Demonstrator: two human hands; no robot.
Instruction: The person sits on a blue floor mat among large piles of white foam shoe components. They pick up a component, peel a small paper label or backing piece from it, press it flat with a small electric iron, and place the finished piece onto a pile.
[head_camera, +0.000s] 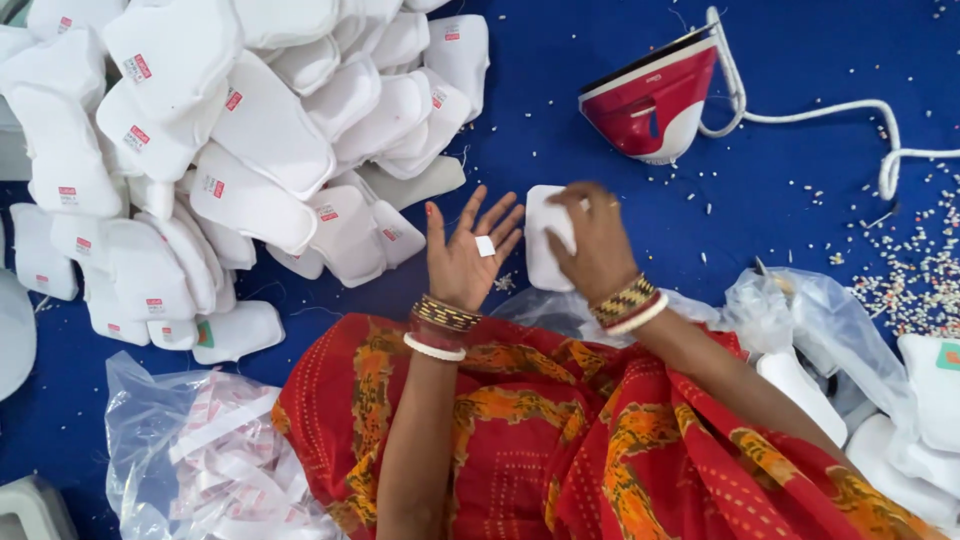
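Observation:
My left hand (465, 258) is raised palm up with fingers spread, and a small white label (485, 246) sticks on its fingers. My right hand (595, 243) presses down on a white padded piece (543, 240) lying on the blue cloth (560, 120), fingers curled over its right side. Both wrists wear bangles. My lap in red and orange fabric (560, 440) fills the lower middle.
A big heap of white padded pieces (230, 130) with red-and-white labels covers the upper left. A red and white iron (655, 100) with a white cord stands upper right. A clear bag of labels (205, 450) lies lower left; plastic bags and more white pieces (830, 340) sit right.

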